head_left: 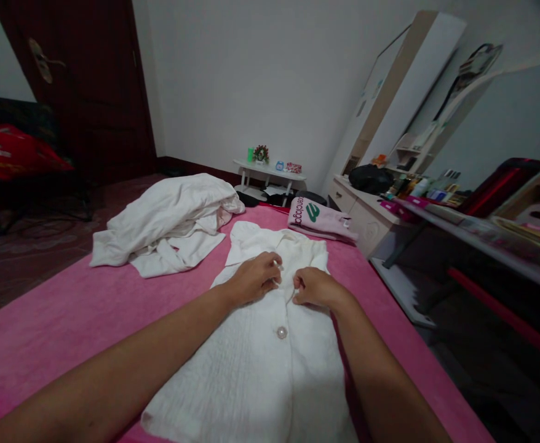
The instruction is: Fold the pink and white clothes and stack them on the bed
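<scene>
A white button-front shirt (251, 363) lies spread on a pink bed cover (196, 301), its collar end away from me. On its upper front, my left hand (257, 280) is closed in a pinch on the cloth at the front edge, near a small light spot that looks like a button. Across the opening, my right hand (313, 287) has its fingers curled on the opposite front edge. One round shiny button (281, 332) shows below the hands. My fingers partly hide the cloth between them.
A heap of white clothing (173, 221) lies at the left. A folded pink garment with printed letters (320, 218) rests at the far right edge. Beyond stands a small white table (270, 171). Along the right are a cluttered dresser (366, 212) and a desk (496, 240).
</scene>
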`<state>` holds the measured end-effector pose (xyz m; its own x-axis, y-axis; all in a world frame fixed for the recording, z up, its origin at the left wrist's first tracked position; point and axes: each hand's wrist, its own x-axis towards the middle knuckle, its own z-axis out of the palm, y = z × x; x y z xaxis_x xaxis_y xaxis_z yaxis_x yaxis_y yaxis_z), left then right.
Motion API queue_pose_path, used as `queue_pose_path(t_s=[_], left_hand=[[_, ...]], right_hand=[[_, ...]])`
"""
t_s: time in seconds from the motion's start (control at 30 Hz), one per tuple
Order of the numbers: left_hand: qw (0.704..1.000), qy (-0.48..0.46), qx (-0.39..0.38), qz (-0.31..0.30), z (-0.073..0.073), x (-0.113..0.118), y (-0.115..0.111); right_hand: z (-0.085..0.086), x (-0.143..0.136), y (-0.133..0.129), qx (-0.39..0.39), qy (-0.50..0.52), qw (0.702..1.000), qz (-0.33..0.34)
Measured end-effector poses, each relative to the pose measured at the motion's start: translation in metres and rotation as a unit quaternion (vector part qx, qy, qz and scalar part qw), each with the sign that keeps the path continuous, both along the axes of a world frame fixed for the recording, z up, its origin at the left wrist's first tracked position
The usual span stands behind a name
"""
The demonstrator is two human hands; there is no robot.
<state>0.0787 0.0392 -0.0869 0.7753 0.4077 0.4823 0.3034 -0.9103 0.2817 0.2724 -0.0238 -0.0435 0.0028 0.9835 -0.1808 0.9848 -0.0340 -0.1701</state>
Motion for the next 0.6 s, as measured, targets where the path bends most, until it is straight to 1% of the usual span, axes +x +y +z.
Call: queue_pose_path(t_s=[0.07,0.13,0.17,0.2,0.23,0.27,0.3,0.37,0.43,0.47,0.53,0.6], left_hand=[[0.997,-0.014,0.039,-0.068,0.006,-0.001,-0.004],[0.99,0.007,0.056,-0.132,0.009,0.0,-0.009],[0.986,0.027,0.056,-0.155,0.01,0.001,-0.011],[0.984,0.05,0.055,-0.163,0.009,0.002,-0.012],[0.984,0.073,0.054,-0.155,0.008,0.003,-0.013],[0.985,0.095,0.053,-0.132,0.006,0.004,-0.013],[0.987,0.114,0.051,-0.096,0.005,0.005,-0.012],[0.989,0.14,0.038,-0.021,0.003,0.006,-0.01],[0.989,0.147,0.018,0.02,0.002,0.008,-0.008],[0.989,0.145,0.007,0.024,0.001,0.008,-0.007],[0.991,0.131,-0.011,0.02,0.0,0.01,-0.005],[0.993,0.114,-0.02,0.011,0.0,0.011,-0.002]], right_hand=[[0.0,-0.003,-0.001,0.006,-0.025,1.0,0.005],[-0.001,-0.007,-0.001,0.003,-0.043,0.999,0.008],[-0.001,-0.009,-0.001,0.005,-0.047,0.999,0.008],[-0.001,-0.009,-0.001,0.011,-0.049,0.999,0.005],[0.0,-0.009,-0.001,0.014,-0.045,0.999,0.002],[0.002,-0.006,-0.002,0.007,-0.037,0.999,-0.001],[0.005,-0.002,-0.003,-0.01,-0.023,1.0,-0.006],[0.015,0.011,-0.007,-0.049,0.026,0.998,-0.022],[0.027,0.024,-0.011,-0.057,0.098,0.993,-0.034],[0.032,0.029,-0.012,-0.037,0.136,0.989,-0.034],[0.036,0.032,-0.011,0.032,0.195,0.98,-0.029],[0.028,0.024,-0.005,0.103,0.219,0.97,-0.027]])
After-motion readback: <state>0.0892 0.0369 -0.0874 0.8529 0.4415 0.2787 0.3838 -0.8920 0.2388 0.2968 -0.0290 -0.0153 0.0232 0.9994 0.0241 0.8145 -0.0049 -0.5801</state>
